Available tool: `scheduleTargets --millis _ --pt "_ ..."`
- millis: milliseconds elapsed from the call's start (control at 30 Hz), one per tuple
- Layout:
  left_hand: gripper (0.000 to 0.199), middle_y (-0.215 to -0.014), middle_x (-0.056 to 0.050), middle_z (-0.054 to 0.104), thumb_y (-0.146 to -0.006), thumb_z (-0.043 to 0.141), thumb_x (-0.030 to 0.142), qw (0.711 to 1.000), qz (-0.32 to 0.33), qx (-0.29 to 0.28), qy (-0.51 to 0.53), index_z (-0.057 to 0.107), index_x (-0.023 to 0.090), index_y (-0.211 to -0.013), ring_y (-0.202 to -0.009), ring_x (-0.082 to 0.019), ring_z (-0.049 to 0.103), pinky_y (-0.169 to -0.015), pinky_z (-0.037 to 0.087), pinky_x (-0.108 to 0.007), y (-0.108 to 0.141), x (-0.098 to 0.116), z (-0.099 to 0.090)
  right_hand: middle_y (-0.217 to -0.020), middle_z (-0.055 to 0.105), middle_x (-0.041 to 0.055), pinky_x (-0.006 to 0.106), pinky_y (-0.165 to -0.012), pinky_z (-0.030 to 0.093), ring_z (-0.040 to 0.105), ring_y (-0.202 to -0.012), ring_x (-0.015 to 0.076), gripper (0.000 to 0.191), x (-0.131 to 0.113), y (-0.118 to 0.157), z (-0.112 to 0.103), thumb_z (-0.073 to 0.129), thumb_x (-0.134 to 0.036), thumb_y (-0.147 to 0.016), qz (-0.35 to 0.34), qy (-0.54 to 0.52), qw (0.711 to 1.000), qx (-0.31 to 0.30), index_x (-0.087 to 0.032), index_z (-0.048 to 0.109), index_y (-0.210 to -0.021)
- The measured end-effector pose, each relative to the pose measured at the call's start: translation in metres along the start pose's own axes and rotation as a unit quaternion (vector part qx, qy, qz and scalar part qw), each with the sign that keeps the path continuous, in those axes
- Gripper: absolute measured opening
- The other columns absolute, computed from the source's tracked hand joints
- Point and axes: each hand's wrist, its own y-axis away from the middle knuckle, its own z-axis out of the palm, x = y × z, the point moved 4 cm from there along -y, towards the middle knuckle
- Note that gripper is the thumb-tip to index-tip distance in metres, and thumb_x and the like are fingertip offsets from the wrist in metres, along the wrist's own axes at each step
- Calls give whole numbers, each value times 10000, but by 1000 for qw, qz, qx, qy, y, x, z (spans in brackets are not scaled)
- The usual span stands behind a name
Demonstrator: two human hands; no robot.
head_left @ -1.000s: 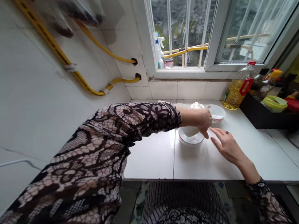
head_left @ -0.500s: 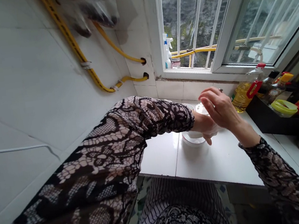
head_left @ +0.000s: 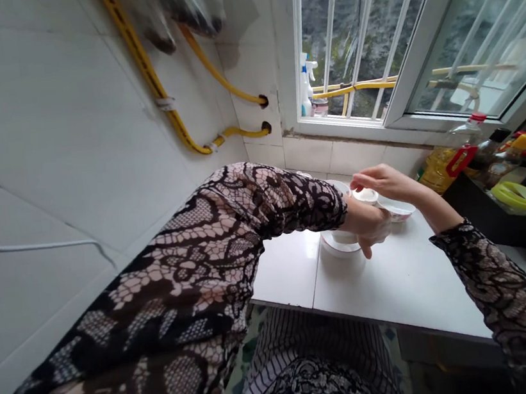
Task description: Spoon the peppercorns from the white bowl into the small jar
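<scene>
My left hand (head_left: 369, 220) is turned thumb-down above a white bowl (head_left: 342, 250) on the counter. Its fingers are curled, and what they grip is hidden behind the hand. Just above the left wrist, my right hand (head_left: 384, 182) has its fingertips drawn together over a small white cup (head_left: 365, 196); whether anything is between them is too small to see. A second white bowl (head_left: 397, 208) with a patterned side stands under my right wrist. Behind my left wrist, another white rim (head_left: 339, 185) is partly visible.
On the right, a bottle of yellow oil (head_left: 438, 167) with a red handle stands beside a black rack (head_left: 463, 209) of sauce bottles. A lime-green container (head_left: 515, 197) is at the rack's front. The white tiled counter (head_left: 391, 283) lies below a barred window, with yellow pipe (head_left: 181, 130) on the wall.
My right hand has lowered and tilted flatter, its fingers drawing together above the cup. The patterned bowl has come into sight under my right wrist. The view has shifted slightly left.
</scene>
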Motion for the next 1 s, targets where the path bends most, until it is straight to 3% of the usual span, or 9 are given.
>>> scheduleTargets --millis 100,133,267,333,467,567,667,833,1000 --pt "294 -1229 -71 622 -921 614 429 968 -21 210 137 632 294 -1181 -1125 -292 583 -889 539 -474 13 -6 -12 -876 739 71 309 -714 540 686 -760 178 515 13 14 -14 582 -662 -826 -17 -104 983 151 -171 718 -903" --pt "258 -1157 -54 655 -909 609 459 951 -25 250 182 670 311 -1111 -1121 -310 588 -909 525 -482 16 -9 -12 -916 732 66 306 -706 547 689 -753 169 486 16 24 -17 587 -642 -834 -29 -138 966 215 -184 701 -949" --pt "223 -848 -40 701 -843 639 478 884 -38 318 340 740 282 -809 -964 -322 644 -915 496 -471 18 -19 -4 -873 702 37 281 -624 532 640 -614 125 311 28 80 -2 542 -490 -911 -21 -198 859 472 -199 646 -946" --pt "231 -754 -45 692 -808 672 455 855 -44 332 396 723 258 -702 -892 -304 653 -890 493 -439 15 -21 0 -815 680 24 278 -594 517 612 -573 121 256 32 104 27 543 -431 -910 0 -214 836 505 -194 638 -924" --pt "225 -659 -45 674 -706 751 369 811 -52 353 463 658 237 -550 -820 -276 647 -813 478 -377 9 -22 4 -803 675 30 320 -609 542 619 -582 144 260 39 132 87 554 -439 -888 67 -248 856 448 -194 635 -916" --pt "263 -622 -30 665 -635 800 382 788 -51 370 489 623 237 -508 -790 -259 635 -756 464 -350 9 -22 4 -797 678 35 331 -615 553 621 -585 149 270 51 144 104 573 -450 -867 103 -263 852 440 -191 643 -902" --pt "366 -584 -29 654 -582 832 484 785 -49 384 484 590 231 -477 -739 -250 625 -709 457 -344 12 -23 4 -784 676 35 326 -613 551 617 -593 150 264 71 146 94 601 -446 -829 128 -252 858 430 -188 648 -860" --pt "430 -604 -61 669 -624 797 593 807 -43 401 431 651 194 -562 -699 -241 625 -679 437 -333 25 -19 7 -785 680 40 309 -656 534 612 -643 150 260 97 114 66 587 -433 -808 111 -215 917 318 -181 649 -808" --pt "565 -726 -101 709 -701 738 644 832 -52 398 384 717 113 -893 -699 -230 643 -643 409 -307 37 -10 15 -759 657 29 251 -666 481 597 -712 137 234 103 72 63 523 -342 -857 102 -173 959 198 -165 631 -748"
